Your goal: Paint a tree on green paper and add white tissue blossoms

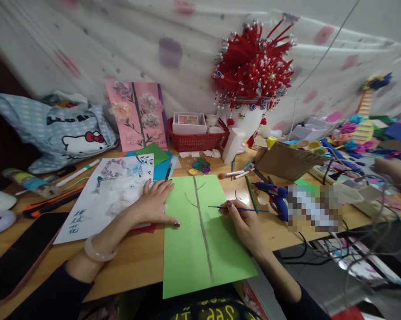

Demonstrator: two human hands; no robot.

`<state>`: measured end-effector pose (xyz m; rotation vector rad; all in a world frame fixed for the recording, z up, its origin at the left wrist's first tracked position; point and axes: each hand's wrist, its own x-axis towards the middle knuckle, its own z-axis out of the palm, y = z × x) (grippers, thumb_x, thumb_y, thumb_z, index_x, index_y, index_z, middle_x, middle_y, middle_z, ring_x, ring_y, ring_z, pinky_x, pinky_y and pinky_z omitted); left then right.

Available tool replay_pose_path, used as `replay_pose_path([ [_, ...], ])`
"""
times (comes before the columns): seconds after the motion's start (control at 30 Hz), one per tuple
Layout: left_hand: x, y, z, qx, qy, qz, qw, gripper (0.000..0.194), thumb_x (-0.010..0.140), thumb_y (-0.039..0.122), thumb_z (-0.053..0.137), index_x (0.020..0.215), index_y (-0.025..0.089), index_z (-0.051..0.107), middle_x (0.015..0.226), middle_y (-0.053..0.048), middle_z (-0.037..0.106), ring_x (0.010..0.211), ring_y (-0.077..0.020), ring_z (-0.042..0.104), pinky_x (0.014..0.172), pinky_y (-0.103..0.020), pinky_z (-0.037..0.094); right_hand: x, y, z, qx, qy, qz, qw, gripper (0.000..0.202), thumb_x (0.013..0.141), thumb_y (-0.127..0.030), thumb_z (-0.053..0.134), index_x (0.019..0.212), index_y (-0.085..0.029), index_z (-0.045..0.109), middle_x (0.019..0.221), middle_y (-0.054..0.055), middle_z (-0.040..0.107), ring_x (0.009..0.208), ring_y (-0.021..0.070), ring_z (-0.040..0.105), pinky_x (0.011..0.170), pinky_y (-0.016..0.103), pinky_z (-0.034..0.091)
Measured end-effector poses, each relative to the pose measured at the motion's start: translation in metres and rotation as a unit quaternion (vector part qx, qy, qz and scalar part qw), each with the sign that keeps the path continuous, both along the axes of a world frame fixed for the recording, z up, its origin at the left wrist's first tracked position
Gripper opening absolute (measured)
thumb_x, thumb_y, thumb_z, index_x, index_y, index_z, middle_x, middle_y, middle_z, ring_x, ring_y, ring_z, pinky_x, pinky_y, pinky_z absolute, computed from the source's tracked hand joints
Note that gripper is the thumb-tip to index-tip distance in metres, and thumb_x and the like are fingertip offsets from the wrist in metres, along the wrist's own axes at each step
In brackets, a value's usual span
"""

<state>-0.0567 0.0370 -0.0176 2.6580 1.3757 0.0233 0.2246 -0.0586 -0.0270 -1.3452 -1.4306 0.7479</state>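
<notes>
Paper (183,249), green with a painted stem (201,218), overhung the near edge of the bench (136,262). Right hand (246,224) had its grip clamped on a brush (247,210); left hand (153,204) lay spread, thumb steadying. Clean strokes called for light pressure.

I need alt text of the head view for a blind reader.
A person's right hand holds a thin blue paintbrush over a light-green paper sheet bearing a dark branching line; the left hand rests at the sheet's left edge. Behind are a pink flower picture and a red beaded headdress.
</notes>
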Motion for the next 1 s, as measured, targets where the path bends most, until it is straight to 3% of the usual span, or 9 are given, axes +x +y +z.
replay_pose_path([
  [0.23, 0.000, 0.000, 0.000, 0.001, 0.004, 0.000, 1.000, 0.124, 0.048, 0.089, 0.053, 0.146, 0.018, 0.030, 0.154, -0.015, 0.024, 0.138, -0.0408, 0.020, 0.111, -0.059, -0.003, -0.002, -0.001, 0.000, 0.031, -0.067, 0.008, 0.997, 0.029, 0.094, -0.041, 0.045, 0.085, -0.022, 0.064, 0.078, 0.005, 0.068, 0.074, 0.0194, 0.064, 0.066, 0.030, 0.050],
  [0.47, 0.001, -0.001, 0.003, -0.012, 0.009, 0.002, 1.000, 0.124, 0.048, 0.089, 0.054, 0.147, 0.017, 0.028, 0.155, -0.015, 0.022, 0.138, -0.0407, 0.019, 0.111, -0.059, -0.003, 0.000, -0.001, -0.006, 0.037, -0.074, 0.001, 0.997, 0.028, 0.094, -0.039, 0.045, 0.088, -0.019, 0.063, 0.082, 0.006, 0.068, 0.078, 0.0196, 0.065, 0.070, 0.031, 0.051],
  [0.8, -0.003, 0.004, -0.007, 0.008, -0.007, -0.011, 1.000, 0.123, 0.048, 0.089, 0.054, 0.147, 0.020, 0.029, 0.154, -0.015, 0.025, 0.136, -0.0430, 0.021, 0.110, -0.060, -0.002, 0.002, 0.000, -0.010, 0.044, -0.083, -0.005, 0.996, 0.027, 0.094, -0.039, 0.045, 0.089, -0.020, 0.062, 0.084, 0.007, 0.067, 0.079, 0.0200, 0.065, 0.072, 0.032, 0.053],
  [1.0, -0.001, 0.002, -0.003, 0.001, -0.010, -0.011, 1.000, 0.124, 0.048, 0.089, 0.054, 0.147, 0.018, 0.029, 0.154, -0.016, 0.025, 0.136, -0.0433, 0.021, 0.110, -0.061, -0.002, 0.000, -0.001, -0.008, 0.040, -0.087, 0.001, 0.995, 0.029, 0.095, -0.040, 0.044, 0.087, -0.019, 0.062, 0.079, 0.006, 0.065, 0.073, 0.0186, 0.064, 0.067, 0.030, 0.052],
])
